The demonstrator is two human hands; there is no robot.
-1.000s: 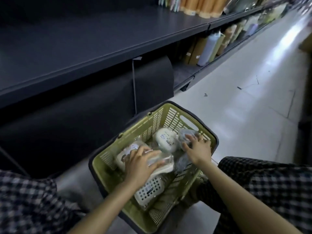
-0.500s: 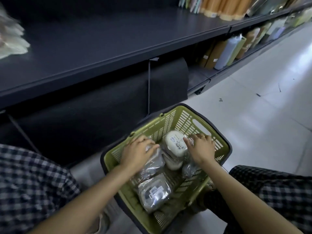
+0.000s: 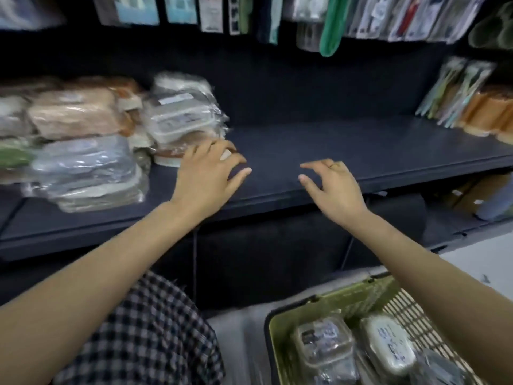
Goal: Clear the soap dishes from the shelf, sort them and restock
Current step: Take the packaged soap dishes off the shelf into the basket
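Observation:
My left hand [image 3: 211, 173] reaches onto the dark shelf [image 3: 361, 145]. Its fingers curl over a small dark and pale soap dish [image 3: 236, 166] at the foot of a stack of plastic-wrapped soap dishes [image 3: 180, 115]. The blur hides the exact grip. More wrapped dishes [image 3: 83, 168] are piled further left. My right hand [image 3: 330, 184] hovers over the bare shelf with loosely spread fingers and holds nothing. Below on the right, a green basket [image 3: 327, 301] holds wrapped soap dishes: a dark one [image 3: 324, 345] and a pale one [image 3: 388, 345].
Packaged goods hang on the back wall above [image 3: 333, 26]. Orange and pale packets [image 3: 485, 109] stand at the shelf's right end. A lower shelf [image 3: 472, 201] holds bottles. My checked trouser knee [image 3: 144, 329] is at lower left; the pale floor [image 3: 477, 259] shows at right.
Both hands have left the basket and risen to the shelf. The view has tilted up, so the stacked dishes and hanging goods now show.

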